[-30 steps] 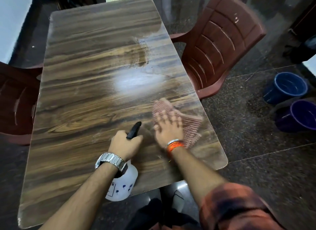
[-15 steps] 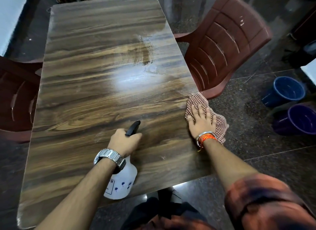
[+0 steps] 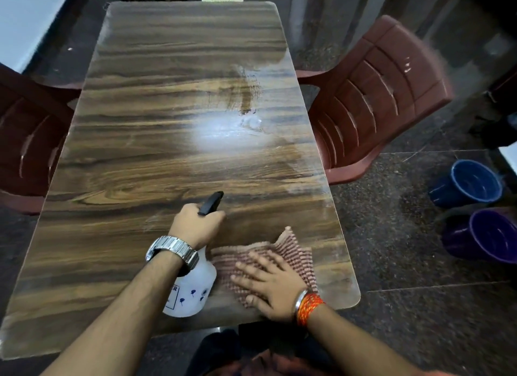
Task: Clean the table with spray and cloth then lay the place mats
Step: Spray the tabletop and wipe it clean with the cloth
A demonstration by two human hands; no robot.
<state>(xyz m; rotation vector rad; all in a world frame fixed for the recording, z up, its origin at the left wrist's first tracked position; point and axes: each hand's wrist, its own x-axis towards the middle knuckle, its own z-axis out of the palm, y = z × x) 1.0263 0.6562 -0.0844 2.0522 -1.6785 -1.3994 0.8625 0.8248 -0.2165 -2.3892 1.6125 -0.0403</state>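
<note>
Pressing the cloth (image 3: 282, 252) flat by the tabletop's (image 3: 167, 123) near right corner with the right hand (image 3: 270, 287), fingers straight and spread. Gripping the bottle (image 3: 193, 291) just left of the cloth with the left hand (image 3: 195, 226), fingers curled round its black head. Beyond the right edge, a chair (image 3: 372, 101), two buckets (image 3: 470, 182).

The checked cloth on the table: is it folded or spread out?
Spread out, though rumpled: the cloth fans wide on the table beneath the flat right hand.
</note>
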